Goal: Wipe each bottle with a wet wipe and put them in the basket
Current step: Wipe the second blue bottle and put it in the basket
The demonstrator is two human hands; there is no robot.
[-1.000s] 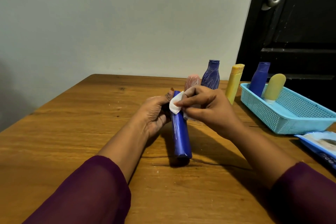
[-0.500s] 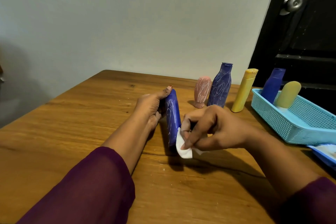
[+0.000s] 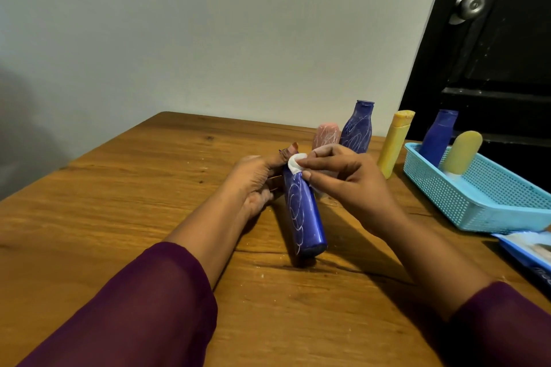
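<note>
A long dark blue bottle (image 3: pixel 302 213) with white scribbles leans tilted, its base on the table and its top held by my left hand (image 3: pixel 256 179). My right hand (image 3: pixel 343 182) pinches a white wet wipe (image 3: pixel 295 163) against the bottle's upper end. Behind them stand a pink bottle (image 3: pixel 326 135), a blue scribbled bottle (image 3: pixel 357 128) and a yellow bottle (image 3: pixel 395 143). The light blue basket (image 3: pixel 489 205) at the right holds a blue bottle (image 3: pixel 438 138) and a pale yellow bottle (image 3: pixel 462 152).
The wooden table (image 3: pixel 119 202) meets a grey wall at the back. A blue pack of wet wipes (image 3: pixel 527 253) lies at the right edge, in front of the basket. A black door with a metal knob (image 3: pixel 471 4) stands behind the basket.
My right hand has slid the wipe from the bottle's lower end back up to its top. My left hand keeps its hold on the bottle.
</note>
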